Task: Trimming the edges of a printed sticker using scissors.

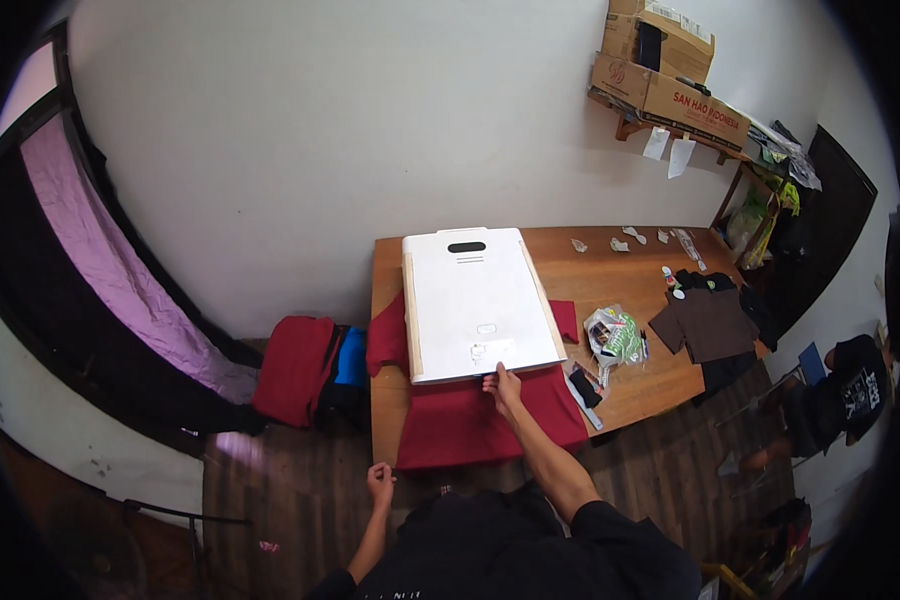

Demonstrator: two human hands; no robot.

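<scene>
A large white panel [480, 285] with a dark oblong slot near its far end and wood-coloured strips along its sides lies over a red shirt [480, 425]. The shirt is spread on the table, its front part hanging toward the near edge. My right hand [502, 388] is closed on the panel's near edge, thumb on top; the fingers beneath are partly hidden. Off the table's front left corner, my left hand [381, 484] hangs low with its fingers curled in, and nothing shows in it.
On the wooden table [590, 265] lie a plastic bag [615, 335], a dark brown shirt [710, 325], a small bottle and paper scraps. Folded red cloth [295, 370] is stacked left of the table. Cardboard boxes [685, 105] sit on a wall shelf. A person [840, 390] is at the right.
</scene>
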